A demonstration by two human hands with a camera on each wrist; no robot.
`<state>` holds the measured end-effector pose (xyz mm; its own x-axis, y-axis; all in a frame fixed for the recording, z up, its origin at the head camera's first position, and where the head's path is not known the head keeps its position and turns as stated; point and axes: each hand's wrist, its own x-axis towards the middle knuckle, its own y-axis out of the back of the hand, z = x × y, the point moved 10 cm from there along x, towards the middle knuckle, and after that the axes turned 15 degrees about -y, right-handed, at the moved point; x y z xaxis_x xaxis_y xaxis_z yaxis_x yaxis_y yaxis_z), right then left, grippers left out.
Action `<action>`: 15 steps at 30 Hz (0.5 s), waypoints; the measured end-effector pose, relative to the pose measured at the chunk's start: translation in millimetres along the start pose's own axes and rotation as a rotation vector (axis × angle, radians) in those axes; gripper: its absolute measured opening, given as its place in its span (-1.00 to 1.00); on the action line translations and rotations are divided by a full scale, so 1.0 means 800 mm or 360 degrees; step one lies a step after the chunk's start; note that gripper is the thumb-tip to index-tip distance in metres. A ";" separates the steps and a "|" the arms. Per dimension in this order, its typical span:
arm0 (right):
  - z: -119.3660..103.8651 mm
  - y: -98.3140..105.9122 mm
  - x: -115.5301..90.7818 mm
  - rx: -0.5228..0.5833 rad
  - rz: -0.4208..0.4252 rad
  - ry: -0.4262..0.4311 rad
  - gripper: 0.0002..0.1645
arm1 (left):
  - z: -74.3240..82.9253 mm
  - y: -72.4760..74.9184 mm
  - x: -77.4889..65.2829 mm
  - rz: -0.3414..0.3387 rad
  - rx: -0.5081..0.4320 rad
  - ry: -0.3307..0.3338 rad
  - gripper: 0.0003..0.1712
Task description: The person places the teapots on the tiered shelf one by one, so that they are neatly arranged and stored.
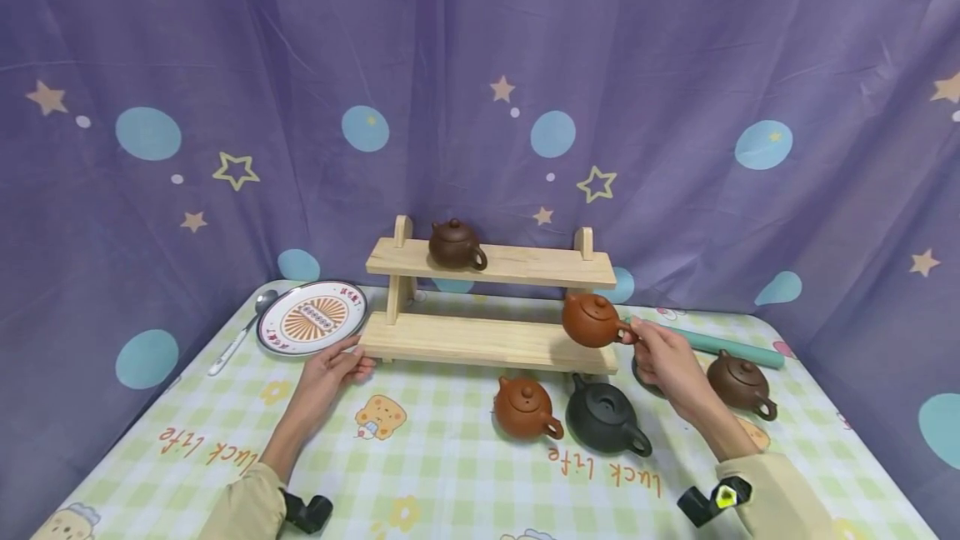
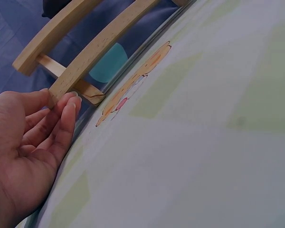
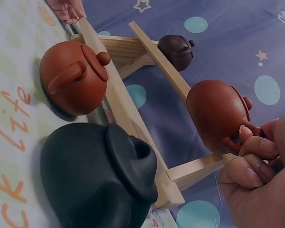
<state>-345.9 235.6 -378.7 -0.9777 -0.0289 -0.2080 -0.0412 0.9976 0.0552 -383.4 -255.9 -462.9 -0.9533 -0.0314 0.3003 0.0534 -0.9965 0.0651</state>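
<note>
My right hand [image 1: 670, 361] pinches the handle of a reddish-brown teapot [image 1: 590, 320], holding it up in front of the right side of a two-tier wooden shelf [image 1: 465, 341]. At the lower board's left end, my left hand [image 1: 335, 373] grips the corner between thumb and fingers, plainest in the left wrist view. A dark brown teapot [image 1: 453, 245] stands on the upper board, left of its middle. On the cloth before the shelf sit another reddish-brown teapot [image 1: 522, 408] and a black teapot [image 1: 602, 417]. The right wrist view shows the held teapot [image 3: 213, 114] beside the upper board.
A second dark brown teapot [image 1: 738, 382] stands right of my right hand. Behind it lies a green rod [image 1: 738, 348]. A dark thing is mostly hidden by the right hand. To the left are a patterned plate [image 1: 281, 344] and a spoon [image 1: 232, 350]. A purple curtain [image 1: 480, 65] hangs behind.
</note>
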 end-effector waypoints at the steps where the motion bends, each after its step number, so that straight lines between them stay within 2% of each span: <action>1: -0.002 -0.002 0.000 0.0004 -0.0010 0.0007 -0.56 | 0.000 0.000 0.000 -0.0001 0.0001 -0.0002 -0.42; 15: -0.016 -0.022 0.012 0.0069 -0.0071 0.0047 -0.56 | -0.002 0.000 0.000 0.0012 -0.0032 0.0001 -0.44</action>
<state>-357.1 216.9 -368.8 -0.9808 -0.0749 -0.1801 -0.0769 0.9970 0.0038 -383.8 -255.7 -464.2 -0.9532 -0.0388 0.2999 0.0545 -0.9975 0.0439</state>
